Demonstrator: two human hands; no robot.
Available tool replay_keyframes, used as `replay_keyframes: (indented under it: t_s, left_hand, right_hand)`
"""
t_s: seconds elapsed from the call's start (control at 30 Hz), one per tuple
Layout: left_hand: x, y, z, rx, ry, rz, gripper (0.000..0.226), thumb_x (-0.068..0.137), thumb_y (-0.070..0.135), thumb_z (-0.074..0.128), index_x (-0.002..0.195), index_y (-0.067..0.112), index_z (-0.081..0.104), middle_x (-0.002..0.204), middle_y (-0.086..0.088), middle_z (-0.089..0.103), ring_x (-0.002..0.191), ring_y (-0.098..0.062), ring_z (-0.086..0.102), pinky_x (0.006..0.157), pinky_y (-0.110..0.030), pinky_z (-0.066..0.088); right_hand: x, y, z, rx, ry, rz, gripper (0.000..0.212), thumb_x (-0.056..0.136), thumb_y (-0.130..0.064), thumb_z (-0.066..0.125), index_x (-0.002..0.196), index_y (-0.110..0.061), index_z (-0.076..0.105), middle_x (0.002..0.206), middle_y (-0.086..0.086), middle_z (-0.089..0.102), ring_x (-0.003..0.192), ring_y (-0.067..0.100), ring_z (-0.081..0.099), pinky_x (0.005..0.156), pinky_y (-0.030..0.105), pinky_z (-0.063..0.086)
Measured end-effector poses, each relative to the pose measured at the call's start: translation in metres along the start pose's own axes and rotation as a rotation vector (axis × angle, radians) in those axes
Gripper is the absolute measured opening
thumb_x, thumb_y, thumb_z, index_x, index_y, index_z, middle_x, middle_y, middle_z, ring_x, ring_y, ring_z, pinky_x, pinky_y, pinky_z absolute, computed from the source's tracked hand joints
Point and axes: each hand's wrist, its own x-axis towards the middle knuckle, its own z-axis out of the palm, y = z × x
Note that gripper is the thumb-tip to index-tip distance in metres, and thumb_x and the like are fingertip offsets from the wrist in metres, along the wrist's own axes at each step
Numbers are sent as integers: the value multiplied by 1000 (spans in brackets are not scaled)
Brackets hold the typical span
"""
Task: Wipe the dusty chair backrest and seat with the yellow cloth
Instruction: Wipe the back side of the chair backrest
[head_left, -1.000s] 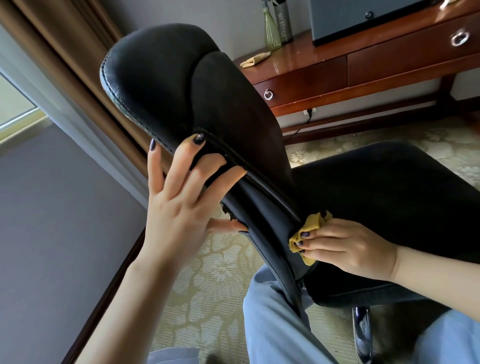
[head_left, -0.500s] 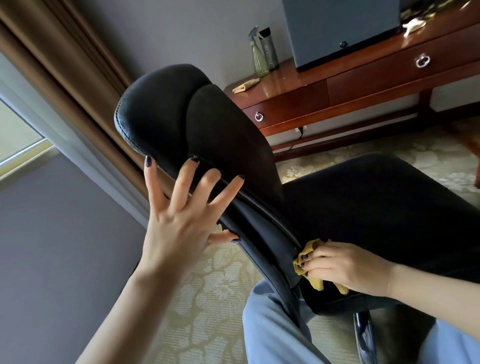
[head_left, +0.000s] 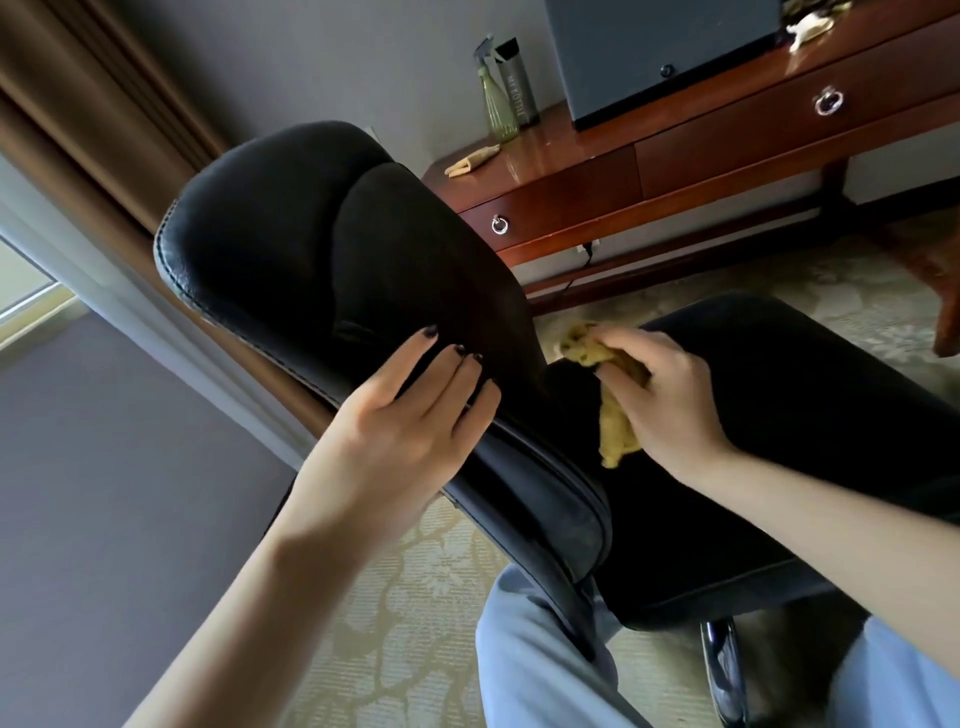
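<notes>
Chair backrest (head_left: 311, 249): black, padded, stitched along its rim, tilted across the middle of the view.
Seat (head_left: 789, 415): black, lying right of the backrest and meeting it at a dark crease.
Carpet (head_left: 389, 597): pale, with a leaf pattern, under the chair.
Curtain (head_left: 78, 130): brown, hanging at the upper left beside a window frame.
Wooden desk (head_left: 571, 192): reddish, against the far wall, with two drawers; a ring pull (head_left: 500, 224) on the nearer one.
Dark box (head_left: 660, 52): standing on the desk top.
Trouser legs (head_left: 530, 665): light blue, at the bottom edge, on either side of the chair's base.
Left hand (head_left: 410, 415): laid across the side edge of the backrest, fingers stretched out flat on the front padding and grasping nothing. The thumb is hidden, so whether it hooks behind the edge cannot be told.
Right hand (head_left: 670, 400): fingers curled round the cloth, low down where backrest and seat meet.
Yellow cloth (head_left: 615, 436): bunched in the right hand, one end sticking out past the fingertips, a tail hanging below the palm over the crease; blurred.
Green spray bottle (head_left: 496, 104) and grey bottle (head_left: 519, 88): upright, side by side on the desk's left end.
Small yellowish item (head_left: 472, 161): lying on the desk corner, near the bottles.
</notes>
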Motion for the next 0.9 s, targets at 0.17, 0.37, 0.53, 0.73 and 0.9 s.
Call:
replay_keyframes:
  t_s: [0.17,0.37,0.53,0.73,0.9]
  left_hand:
    - [0,-4,9,-75,74,32,43,81,10,50,122,4,61,123,-16,63,116,-30,59,102,-38,33]
    - [0,-4,17,-58,141,45,39,82,15,63,119,5,63,120,-15,65,113,-28,61,99,-35,37]
    - [1,-5,22,-90,165,42,35,85,13,56,118,5,65,119,-15,65,110,-28,63,96,-35,38]
    - [2,0,38,-257,123,-71,37,100,24,37,119,13,67,124,-5,64,114,-21,61,95,-34,48]
    - [9,2,41,-301,217,-92,39,100,20,35,109,9,72,113,-7,69,103,-22,67,91,-32,43]
  right_hand:
    - [19,-7,41,27,-247,99,36,90,3,55,121,-12,64,105,-4,50,104,7,49,86,-6,26]
    - [-15,0,42,347,-477,359,47,101,-8,39,134,-40,43,138,-21,44,130,-4,38,110,15,26]
    - [-35,-9,20,567,-559,407,39,101,-12,37,126,-41,46,132,-29,47,123,-20,37,100,2,29]
    - [-11,6,40,484,-618,338,37,102,-17,36,133,-38,39,144,-17,41,134,-11,30,112,12,21]
    - [26,37,72,175,-610,280,42,102,-37,36,143,-31,40,153,-8,33,143,6,20,120,40,10]
